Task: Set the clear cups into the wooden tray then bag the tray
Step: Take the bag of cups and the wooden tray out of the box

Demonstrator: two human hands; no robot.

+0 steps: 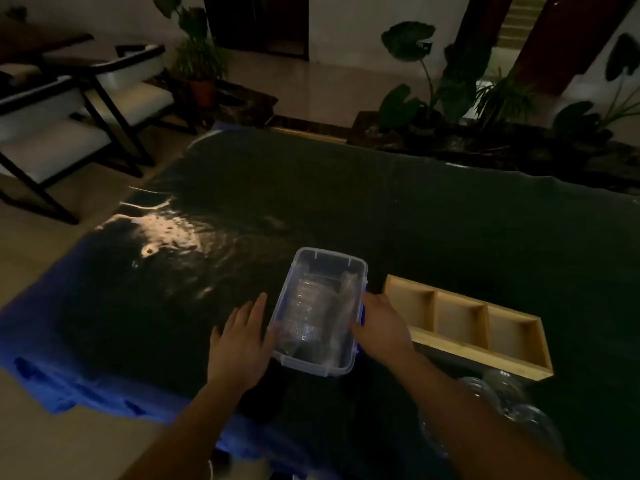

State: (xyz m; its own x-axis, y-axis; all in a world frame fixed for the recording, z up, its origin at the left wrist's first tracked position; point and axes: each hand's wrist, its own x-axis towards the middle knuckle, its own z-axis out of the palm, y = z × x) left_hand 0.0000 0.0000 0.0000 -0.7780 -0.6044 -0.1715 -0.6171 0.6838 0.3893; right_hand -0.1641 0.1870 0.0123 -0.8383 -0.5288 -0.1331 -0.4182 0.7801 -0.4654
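— Currently noted on the bench [415,209]: dark cloth cover, dim lighting, blue edge showing at the near left.

— And the hands?

— Left hand [242,337] flat and spread, fingers apart, palm down beside the left wall of a clear plastic box [322,268]; touching the box at the thumb side, gripping nothing. Right hand [379,323] laid against the right wall of the same box, fingers curled round its rim near a blue clip [362,315]; clamped on the box as far as can be judged.

— Contents of the box?

— Crumpled clear plastic inside, possibly bags; too blurred to confirm.

— Position of the wooden tray [519,355]?

— Just right of the box, lying flat, long side running away toward the right. Three compartments, all bare wood inside. Near left corner partly behind the right wrist.

— The clear cups [509,393]?

— Grouped on the bench at the near right, directly in front of the tray's near wall, outside it. Count uncertain; at least three rims discernible, partly hidden by the right forearm.

— Surroundings?

— White-cushioned chairs [86,109] at far left, potted plants [204,64] beyond the bench.
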